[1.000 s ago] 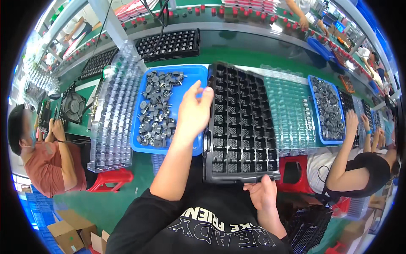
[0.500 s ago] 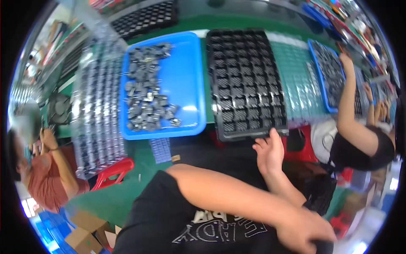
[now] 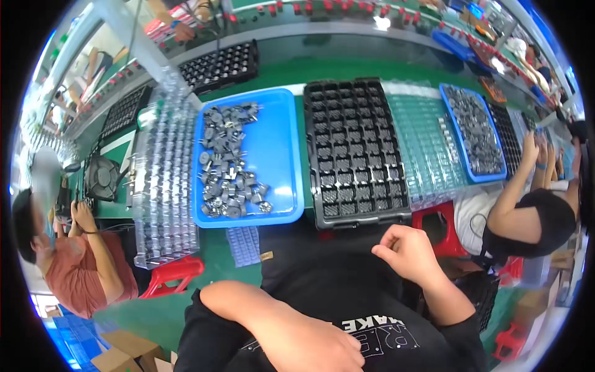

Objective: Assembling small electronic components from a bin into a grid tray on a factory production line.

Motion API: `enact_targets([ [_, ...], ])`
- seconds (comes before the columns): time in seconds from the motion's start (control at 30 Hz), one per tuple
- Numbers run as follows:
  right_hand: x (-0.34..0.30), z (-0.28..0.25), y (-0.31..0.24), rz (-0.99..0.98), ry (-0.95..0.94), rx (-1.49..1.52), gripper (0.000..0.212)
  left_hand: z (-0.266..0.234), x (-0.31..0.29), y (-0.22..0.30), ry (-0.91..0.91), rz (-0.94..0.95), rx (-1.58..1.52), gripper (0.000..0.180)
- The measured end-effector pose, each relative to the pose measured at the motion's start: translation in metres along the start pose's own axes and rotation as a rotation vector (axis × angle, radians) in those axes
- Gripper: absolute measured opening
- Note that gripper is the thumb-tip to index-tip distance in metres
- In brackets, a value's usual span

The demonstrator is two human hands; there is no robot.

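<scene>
My left hand (image 3: pixel 319 347) lies against the front of my black shirt, back upward, its fingers mostly hidden beneath it. Just off the near edge of a black tray of small pockets (image 3: pixel 356 155), my right hand (image 3: pixel 409 251) is raised. Its fingers are loosely bent with the thumb apart, and nothing shows in it. A blue tub (image 3: pixel 276 149) sits to the left of the black tray. Small grey round components with metal pins (image 3: pixel 229 180) are heaped along its left side.
Stacked clear plastic trays stand left of the tub (image 3: pixel 164 186) and right of the black tray (image 3: pixel 427 142). Another blue tub of components (image 3: pixel 474 133) lies farther right. Co-workers sit at left (image 3: pixel 93 266) and right (image 3: pixel 520 217), near red stools (image 3: pixel 173 276). A black fan (image 3: pixel 102 177) stands at left.
My right hand has drawn back from the black tray's near edge toward me. My left hand has moved left across my shirt. The whole view has shifted, with the table now lower.
</scene>
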State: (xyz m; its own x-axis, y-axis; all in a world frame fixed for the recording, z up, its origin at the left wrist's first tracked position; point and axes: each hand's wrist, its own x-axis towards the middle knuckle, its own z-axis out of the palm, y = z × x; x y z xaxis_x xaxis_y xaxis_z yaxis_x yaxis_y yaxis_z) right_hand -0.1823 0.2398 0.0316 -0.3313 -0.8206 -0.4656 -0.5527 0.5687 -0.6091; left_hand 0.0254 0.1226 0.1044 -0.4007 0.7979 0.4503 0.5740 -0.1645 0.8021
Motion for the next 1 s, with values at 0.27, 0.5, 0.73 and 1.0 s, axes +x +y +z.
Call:
enact_targets([
  [0.27,0.044,0.034,-0.017,-0.482,0.658,-0.518,0.048,0.011,-0.118,0.022,1.171,-0.215,0.039,0.013],
  [0.5,0.058,0.025,-0.010,-0.628,0.593,-0.405,0.034,0.035,-0.163,0.026,1.501,-0.626,0.180,0.009],
  [0.73,0.078,0.032,-0.014,-0.420,0.511,-0.531,0.036,0.000,-0.153,-0.016,1.463,-0.891,0.362,0.017],
  [1.0,0.070,0.002,-0.021,-0.498,0.323,-0.382,0.047,-0.029,-0.100,-0.064,0.901,-1.147,0.777,0.057],
])
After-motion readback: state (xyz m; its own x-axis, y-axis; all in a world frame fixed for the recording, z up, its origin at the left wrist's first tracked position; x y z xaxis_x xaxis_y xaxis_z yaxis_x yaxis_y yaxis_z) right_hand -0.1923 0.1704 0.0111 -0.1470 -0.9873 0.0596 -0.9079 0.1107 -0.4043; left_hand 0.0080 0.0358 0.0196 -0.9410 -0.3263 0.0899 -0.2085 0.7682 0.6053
